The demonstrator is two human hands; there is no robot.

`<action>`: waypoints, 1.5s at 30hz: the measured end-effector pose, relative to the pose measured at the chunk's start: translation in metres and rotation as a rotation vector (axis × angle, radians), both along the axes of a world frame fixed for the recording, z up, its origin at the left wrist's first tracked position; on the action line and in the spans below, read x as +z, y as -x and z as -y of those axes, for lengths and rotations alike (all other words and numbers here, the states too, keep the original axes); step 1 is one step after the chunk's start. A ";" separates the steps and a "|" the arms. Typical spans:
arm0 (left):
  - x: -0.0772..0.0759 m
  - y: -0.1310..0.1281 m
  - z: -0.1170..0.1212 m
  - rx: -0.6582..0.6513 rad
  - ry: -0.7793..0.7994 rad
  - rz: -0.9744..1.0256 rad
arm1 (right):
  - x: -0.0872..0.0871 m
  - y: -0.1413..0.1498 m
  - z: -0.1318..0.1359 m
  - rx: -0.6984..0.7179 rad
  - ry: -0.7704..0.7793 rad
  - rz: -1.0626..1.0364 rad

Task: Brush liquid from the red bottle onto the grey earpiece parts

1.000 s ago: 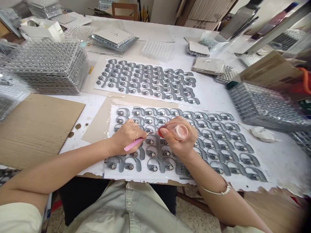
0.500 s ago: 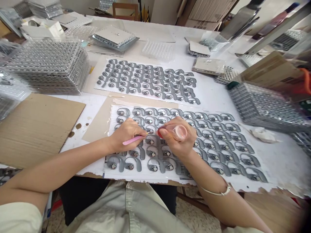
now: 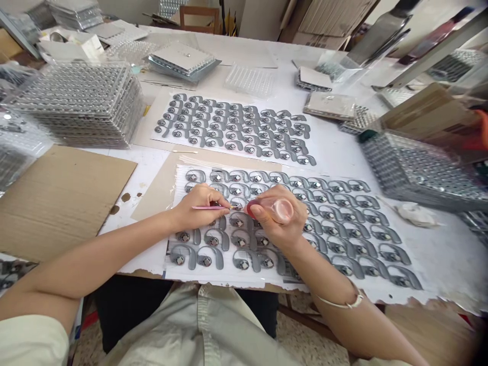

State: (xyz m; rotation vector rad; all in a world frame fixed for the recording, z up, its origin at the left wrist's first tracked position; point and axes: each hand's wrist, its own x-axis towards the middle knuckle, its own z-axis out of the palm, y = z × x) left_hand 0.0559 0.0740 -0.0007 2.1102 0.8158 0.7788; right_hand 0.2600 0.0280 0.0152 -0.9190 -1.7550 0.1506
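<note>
Fingers of my left hand (image 3: 196, 211) pinch a slim pink tool (image 3: 208, 207), its handle pointing left and its fine tip at one hook-shaped grey earphone part (image 3: 237, 207). Closed around a small translucent bottle (image 3: 282, 209) with a reddish end is my right hand (image 3: 285, 231). The bottle is tilted, its base facing me and its tip pointing left at the same part. Both hands hover over a white sheet (image 3: 224, 273) carrying rows of these grey parts, each with a round metallic piece and fine wires. My hands hide several of them.
A second sheet of grey parts (image 3: 232, 122) lies beyond. Stacked clear trays (image 3: 76, 101) stand at left, with more trays (image 3: 423, 168) at right. Brown cardboard (image 3: 57, 203) lies at near left. A cotton swab (image 3: 185, 151) and crumpled tissue (image 3: 417, 213) rest on the table.
The pink tool has rolled in my left fingers, from showing its broad handle to nearly edge-on and level. My right hand keeps the bottle almost in place.
</note>
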 end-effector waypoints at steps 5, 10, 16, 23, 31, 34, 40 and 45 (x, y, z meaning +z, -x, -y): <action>0.003 0.000 -0.001 0.023 0.070 -0.032 | -0.001 0.000 0.000 0.015 0.012 0.000; 0.003 0.000 -0.001 0.020 0.082 -0.022 | -0.001 0.000 0.000 0.019 0.008 0.006; 0.003 0.000 -0.001 0.024 0.099 -0.025 | 0.000 0.000 0.000 0.017 0.005 0.014; 0.003 0.000 0.000 0.020 0.134 -0.004 | 0.001 0.000 0.001 0.019 -0.010 -0.053; 0.001 0.001 0.000 0.021 0.144 0.005 | 0.001 0.000 -0.001 0.027 0.032 -0.054; 0.001 0.001 0.000 0.011 0.149 0.006 | 0.000 0.000 -0.001 0.017 0.040 -0.035; 0.002 0.001 0.000 0.013 0.145 0.005 | 0.001 0.001 -0.001 0.011 0.046 -0.036; 0.001 0.002 0.000 0.015 0.134 -0.001 | 0.000 0.001 -0.002 -0.004 0.042 -0.035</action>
